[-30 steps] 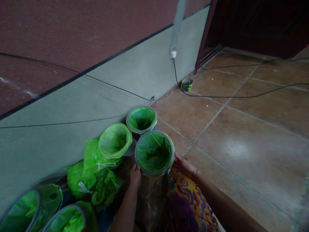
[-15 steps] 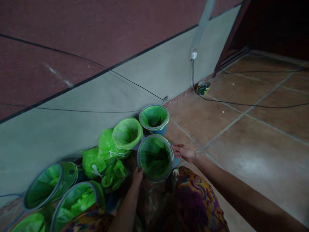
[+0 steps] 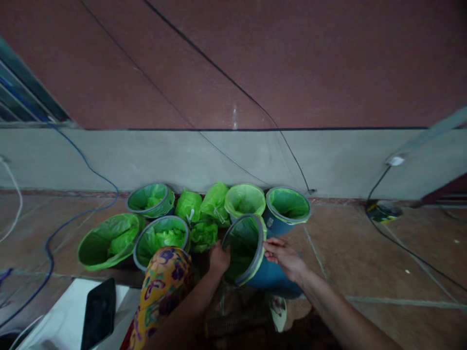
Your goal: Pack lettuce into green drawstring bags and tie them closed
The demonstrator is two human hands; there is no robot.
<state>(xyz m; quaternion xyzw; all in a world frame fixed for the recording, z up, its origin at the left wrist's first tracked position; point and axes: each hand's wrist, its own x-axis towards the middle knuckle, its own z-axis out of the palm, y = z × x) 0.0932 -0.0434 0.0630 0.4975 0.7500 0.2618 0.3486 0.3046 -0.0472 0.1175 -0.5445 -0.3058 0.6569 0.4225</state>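
Observation:
A blue bin [image 3: 272, 277] with a grey rim and a green bag lining it stands tilted in front of me, its mouth facing left. My left hand [image 3: 220, 258] is closed round the near-left side of its rim. On the opposite side, my right hand [image 3: 284, 257] pinches the rim and bag edge between thumb and fingers. Just behind is another lined blue bin [image 3: 288, 209], upright against the wall. Left of that one, a bin [image 3: 245, 199] has a paler green bag folded over its rim. The bottom of the held bin's inside is too dark to make out.
Tied green bags [image 3: 188, 206] and a crumpled green bag [image 3: 203, 235] lie along the wall. Further left are more lined bins [image 3: 162, 240]. A black phone [image 3: 98, 311] rests on a white surface [image 3: 60, 311]. A blue cable [image 3: 78, 211] crosses the floor; a can [image 3: 385, 211] stands right.
My view has swung left, bringing the phone and blue cable in. The held bin has tipped so its mouth faces left. My right hand has gone from spread fingers to pinching its rim.

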